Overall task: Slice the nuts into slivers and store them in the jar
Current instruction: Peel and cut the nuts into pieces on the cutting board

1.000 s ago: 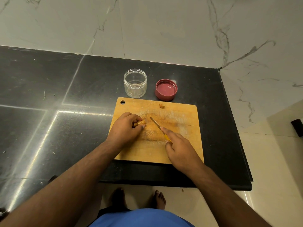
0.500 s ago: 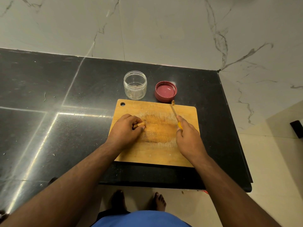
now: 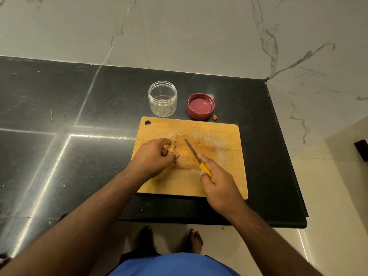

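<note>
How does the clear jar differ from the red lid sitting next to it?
The jar is see-through and tall; the lid is solid red and shallow. The jar stands to the left, the lid to the right, lying with its hollow side up. Both are round, open at the top, and stand on the black counter behind the cutting board.

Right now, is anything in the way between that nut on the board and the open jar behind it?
Nothing visible is. The left hand pinches the nut on the cutting board; the bare board lies between it and the jar, whose mouth is open. The lid sits beside the jar, off the path.
</note>
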### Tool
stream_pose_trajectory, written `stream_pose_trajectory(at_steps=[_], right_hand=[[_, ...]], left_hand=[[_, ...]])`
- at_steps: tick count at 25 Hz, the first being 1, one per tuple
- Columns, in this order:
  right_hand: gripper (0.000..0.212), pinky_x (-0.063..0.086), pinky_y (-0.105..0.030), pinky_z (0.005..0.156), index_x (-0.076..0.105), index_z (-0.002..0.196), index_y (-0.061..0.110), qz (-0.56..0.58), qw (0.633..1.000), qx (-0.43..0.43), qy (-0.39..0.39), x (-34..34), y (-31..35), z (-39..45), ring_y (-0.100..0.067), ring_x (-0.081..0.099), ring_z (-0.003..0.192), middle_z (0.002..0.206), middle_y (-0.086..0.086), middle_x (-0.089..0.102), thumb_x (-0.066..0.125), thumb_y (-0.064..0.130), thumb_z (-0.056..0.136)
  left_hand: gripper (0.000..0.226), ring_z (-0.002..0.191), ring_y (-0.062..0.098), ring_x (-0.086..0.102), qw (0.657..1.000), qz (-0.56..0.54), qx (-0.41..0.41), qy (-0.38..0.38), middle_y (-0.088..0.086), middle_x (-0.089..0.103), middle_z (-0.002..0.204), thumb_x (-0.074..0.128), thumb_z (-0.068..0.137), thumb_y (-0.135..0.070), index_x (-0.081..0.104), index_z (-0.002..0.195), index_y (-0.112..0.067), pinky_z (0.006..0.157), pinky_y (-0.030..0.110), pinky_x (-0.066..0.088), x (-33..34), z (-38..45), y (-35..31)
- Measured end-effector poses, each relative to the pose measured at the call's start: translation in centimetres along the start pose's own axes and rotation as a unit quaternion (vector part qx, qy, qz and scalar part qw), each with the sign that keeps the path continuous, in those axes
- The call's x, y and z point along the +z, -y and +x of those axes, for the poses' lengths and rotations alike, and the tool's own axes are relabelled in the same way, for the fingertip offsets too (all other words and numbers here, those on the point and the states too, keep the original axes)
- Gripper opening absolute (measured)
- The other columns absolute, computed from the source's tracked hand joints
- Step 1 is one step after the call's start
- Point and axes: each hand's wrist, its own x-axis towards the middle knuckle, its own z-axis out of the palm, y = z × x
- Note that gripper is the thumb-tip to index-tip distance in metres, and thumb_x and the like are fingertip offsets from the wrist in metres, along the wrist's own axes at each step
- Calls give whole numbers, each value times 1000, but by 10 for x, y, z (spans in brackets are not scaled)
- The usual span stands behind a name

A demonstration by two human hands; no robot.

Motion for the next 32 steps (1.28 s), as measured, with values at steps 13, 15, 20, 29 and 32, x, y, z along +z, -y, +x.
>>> stream_pose_trajectory(at_steps=[13, 15, 20, 29, 32], right_hand=[[54, 37, -23, 104, 22, 156, 28, -73, 995, -17, 72, 19, 22, 7, -8, 43, 125, 145, 3, 44, 38, 22, 105], [54, 36, -23, 105, 23, 156, 26, -81, 993, -20, 82, 19, 22, 11, -11, 43, 129, 146, 0, 44, 37, 21, 104], [54, 35, -23, 105, 24, 156, 27, -92, 992, -19, 87, 19, 24, 16, -13, 43, 131, 149, 0, 43, 37, 20, 104], [57, 48, -21, 80, 16, 157, 32, -93, 995, 3, -41, -10, 12, -5, -5, 51, 92, 122, 10, 46, 38, 23, 105], [55, 40, -17, 99, 26, 155, 31, -42, 999, 6, -2, -7, 11, -3, -1, 45, 118, 147, 6, 44, 42, 19, 104]], left_hand=[[57, 83, 7, 62, 999, -22, -25, 26, -9, 68, 89, 75, 88, -33, 54, 140, -22, 63, 21, 44, -3, -3, -3], [57, 81, 6, 62, 999, -19, -23, 30, -10, 68, 88, 75, 88, -33, 55, 140, -22, 63, 22, 43, -4, -3, -3], [57, 79, 4, 62, 999, -16, -27, 32, -11, 69, 86, 76, 87, -33, 56, 139, -23, 61, 19, 42, -5, -2, -4], [56, 80, 5, 61, 998, -34, -34, 35, -9, 67, 85, 76, 87, -32, 54, 138, -21, 63, 19, 42, -6, -5, -5], [59, 81, 7, 60, 998, -37, -34, 37, -8, 65, 88, 77, 86, -34, 52, 139, -23, 64, 20, 43, -7, -5, -3]])
